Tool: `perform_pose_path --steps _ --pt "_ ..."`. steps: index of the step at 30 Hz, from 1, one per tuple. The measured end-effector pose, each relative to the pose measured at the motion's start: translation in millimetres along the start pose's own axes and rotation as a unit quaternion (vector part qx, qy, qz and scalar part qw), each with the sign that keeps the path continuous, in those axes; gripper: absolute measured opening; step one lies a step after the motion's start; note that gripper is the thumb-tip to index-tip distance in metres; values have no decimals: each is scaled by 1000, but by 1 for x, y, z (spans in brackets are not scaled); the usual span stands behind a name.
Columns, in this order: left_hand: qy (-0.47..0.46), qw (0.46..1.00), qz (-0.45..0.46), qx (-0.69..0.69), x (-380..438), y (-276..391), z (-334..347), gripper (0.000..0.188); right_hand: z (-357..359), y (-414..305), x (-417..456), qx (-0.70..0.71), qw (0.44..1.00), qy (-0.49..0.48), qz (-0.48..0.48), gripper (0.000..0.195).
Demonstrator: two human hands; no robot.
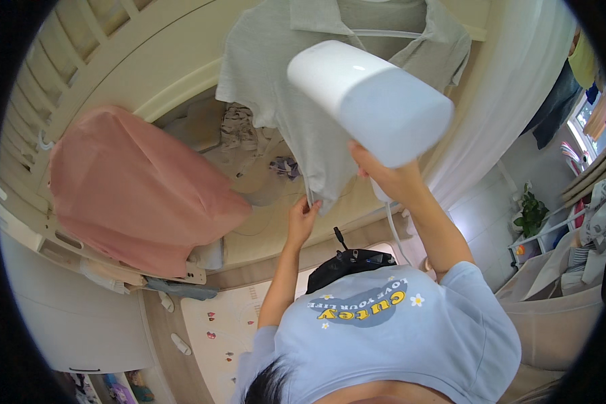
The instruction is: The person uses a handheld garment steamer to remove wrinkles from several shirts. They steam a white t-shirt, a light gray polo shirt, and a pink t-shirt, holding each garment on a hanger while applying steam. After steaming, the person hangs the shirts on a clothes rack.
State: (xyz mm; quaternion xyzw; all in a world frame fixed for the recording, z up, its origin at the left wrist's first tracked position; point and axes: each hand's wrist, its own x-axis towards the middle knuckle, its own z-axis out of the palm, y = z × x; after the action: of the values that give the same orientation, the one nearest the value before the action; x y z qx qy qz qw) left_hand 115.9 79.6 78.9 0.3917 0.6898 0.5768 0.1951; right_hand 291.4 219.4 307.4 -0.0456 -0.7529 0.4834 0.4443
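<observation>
A light grey short-sleeved collared shirt [308,116] hangs on a white hanger in front of a cream bed frame. My left hand [304,217] pinches its lower hem between thumb and fingers. In my right hand [389,174] is the handle of a white and pale blue handheld garment steamer [368,98], raised before the shirt and covering part of it. The steamer's white cord [395,230] runs down from the handle towards my body. Whether the steamer's head touches the fabric cannot be told.
A pink cloth [136,192] hangs at left by the bed's railing [76,45]. Folded clothes lie on the lower bunk behind the shirt. A white curtain [505,86] hangs at right, beyond it a potted plant [531,212] and a laundry-filled rack. A black bag [351,262] is close to my body.
</observation>
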Motion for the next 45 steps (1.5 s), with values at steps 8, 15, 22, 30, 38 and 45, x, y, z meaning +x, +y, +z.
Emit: perform_pose_path --steps 8,15,22,30,38,45 --pt "21 988 -70 -140 -42 -4 7 19 32 43 -38 -25 967 -72 241 29" --pt "46 988 -113 -96 -38 -8 0 23 24 39 -89 -24 928 -131 349 32" --pt "30 988 -69 -138 -44 -1 -1 21 8 3 -9 78 986 22 142 23" --pt "22 989 -102 -104 -46 -11 3 21 15 66 -31 -84 987 -28 137 29" --pt "18 973 -204 105 -20 16 -16 28 -30 86 -165 41 926 10 376 24" --pt "214 903 306 213 60 261 -24 39 -85 72 -203 137 882 265 364 12"
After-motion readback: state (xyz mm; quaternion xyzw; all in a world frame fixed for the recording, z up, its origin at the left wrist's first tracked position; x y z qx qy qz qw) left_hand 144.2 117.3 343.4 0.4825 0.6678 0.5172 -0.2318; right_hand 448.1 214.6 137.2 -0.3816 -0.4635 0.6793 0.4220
